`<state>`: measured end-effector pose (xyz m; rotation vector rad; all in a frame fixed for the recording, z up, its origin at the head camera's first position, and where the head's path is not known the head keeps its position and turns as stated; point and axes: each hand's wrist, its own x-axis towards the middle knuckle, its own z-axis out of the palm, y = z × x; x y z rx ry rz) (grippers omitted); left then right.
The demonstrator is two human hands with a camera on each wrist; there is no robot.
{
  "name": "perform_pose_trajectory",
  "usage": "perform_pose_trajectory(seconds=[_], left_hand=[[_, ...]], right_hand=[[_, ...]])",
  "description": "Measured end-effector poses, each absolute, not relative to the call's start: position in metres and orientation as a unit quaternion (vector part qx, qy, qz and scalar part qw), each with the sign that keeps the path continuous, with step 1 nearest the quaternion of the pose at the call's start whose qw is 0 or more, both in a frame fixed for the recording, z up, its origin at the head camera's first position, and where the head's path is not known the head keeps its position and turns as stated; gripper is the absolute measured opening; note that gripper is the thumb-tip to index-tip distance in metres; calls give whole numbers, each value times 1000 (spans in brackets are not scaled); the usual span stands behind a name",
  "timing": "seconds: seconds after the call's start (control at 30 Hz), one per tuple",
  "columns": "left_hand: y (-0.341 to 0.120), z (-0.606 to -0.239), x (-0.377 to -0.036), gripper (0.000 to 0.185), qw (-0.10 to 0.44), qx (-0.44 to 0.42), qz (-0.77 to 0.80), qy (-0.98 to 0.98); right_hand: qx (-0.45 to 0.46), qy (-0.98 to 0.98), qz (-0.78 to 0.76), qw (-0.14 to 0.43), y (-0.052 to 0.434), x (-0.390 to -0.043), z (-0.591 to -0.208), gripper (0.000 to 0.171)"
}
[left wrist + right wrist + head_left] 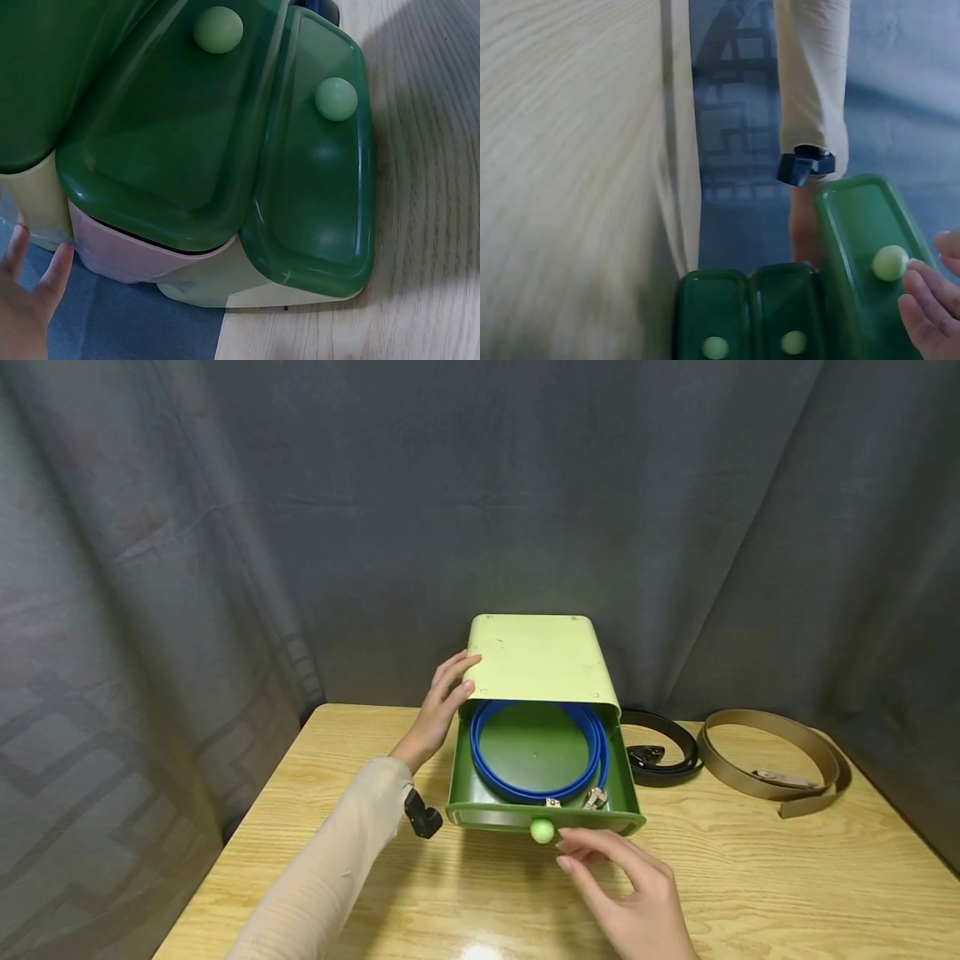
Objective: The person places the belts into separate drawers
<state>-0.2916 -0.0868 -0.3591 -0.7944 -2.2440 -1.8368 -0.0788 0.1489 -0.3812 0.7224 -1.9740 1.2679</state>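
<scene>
Grey curtain hangs across the whole background, and below it the wooden table (750, 877) carries a light green drawer box (536, 656) at frame centre, its top dark green drawer (480, 810) pulled out with a coiled blue cable (592, 752) lying inside. Left hand (442, 702) rests on the box's left side, fingers straight and together, while the right hand (630, 893) sits just right of the round knob (542, 831), fingers loosely spread, fingertips beside it, gripping nothing. Over at centre right, a black belt (667, 752) and a tan belt (780, 760) lie coiled on the table.
</scene>
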Motion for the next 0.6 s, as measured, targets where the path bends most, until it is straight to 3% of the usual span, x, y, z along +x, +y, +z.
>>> perform_pose_trajectory(seconds=[0.6], left_hand=[[-89, -360, -289, 48, 75, -247, -624, -738]], right_hand=[[240, -769, 501, 316, 139, -85, -401, 47]])
